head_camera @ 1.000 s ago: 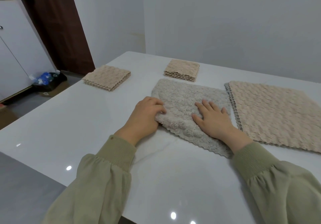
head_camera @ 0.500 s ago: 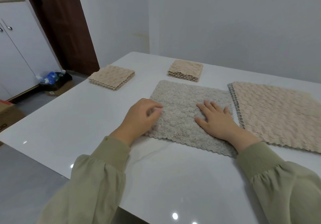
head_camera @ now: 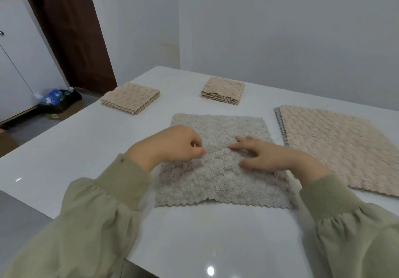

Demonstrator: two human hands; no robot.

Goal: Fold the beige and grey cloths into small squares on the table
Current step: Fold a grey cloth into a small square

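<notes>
White glossy table (head_camera: pixel 86 148) across the foreground, set into a corner of plain pale walls (head_camera: pixel 280 29). Dark brown door (head_camera: pixel 71 29) far left, white cabinet (head_camera: pixel 21 62) beside it. On the table's right, wide flat beige stack (head_camera: pixel 345 148), a grey edge showing underneath. Centre, near the front edge, grey cloth (head_camera: pixel 220 182) spread flat, rumpled in the middle. Green sleeves (head_camera: pixel 97 223) reaching in from below. Left hand (head_camera: pixel 172 146) on the cloth's middle, fingers curled, thumb and fingertips pinching the fabric. Right hand (head_camera: pixel 269 154) just beside it, fingers straight and spread, resting flat. Further back, well apart, two folded beige cloths: left square (head_camera: pixel 130 97), right square (head_camera: pixel 223 90). On the floor by the cabinet, dark bin (head_camera: pixel 62 103) holding plastic bottles (head_camera: pixel 54 95).
</notes>
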